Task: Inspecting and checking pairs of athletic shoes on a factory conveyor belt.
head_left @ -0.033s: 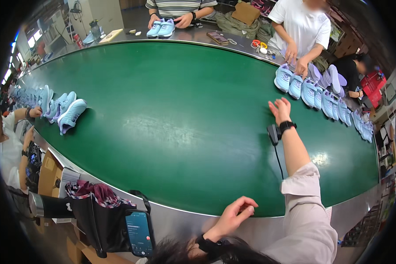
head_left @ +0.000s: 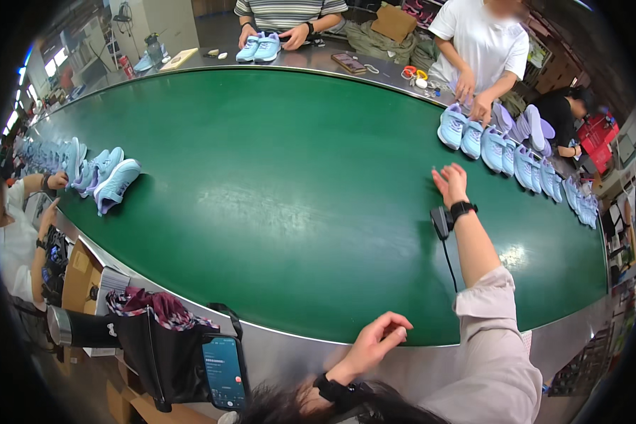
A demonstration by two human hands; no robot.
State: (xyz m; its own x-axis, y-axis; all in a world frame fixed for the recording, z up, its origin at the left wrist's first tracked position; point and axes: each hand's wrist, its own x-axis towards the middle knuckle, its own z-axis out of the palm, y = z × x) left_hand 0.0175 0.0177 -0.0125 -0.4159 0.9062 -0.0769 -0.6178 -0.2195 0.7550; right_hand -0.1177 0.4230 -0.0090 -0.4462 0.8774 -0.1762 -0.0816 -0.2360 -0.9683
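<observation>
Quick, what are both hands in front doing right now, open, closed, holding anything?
Left hand: open, loosely curled, nothing visible in it.
Right hand: open, over the green surface, nothing visible in it.

The middle of the green bench (head_left: 290, 148) offers a broad open passage from the left hand (head_left: 374, 342) to the far edge. Pale-blue shoes (head_left: 494, 150), with a co-worker's hand (head_left: 481, 107) at them, obstruct the far right, beyond the right hand (head_left: 452, 184); a shoe cluster (head_left: 116, 185) bounds the left. A black cable (head_left: 449, 267) runs beside the right forearm (head_left: 478, 246).
</observation>
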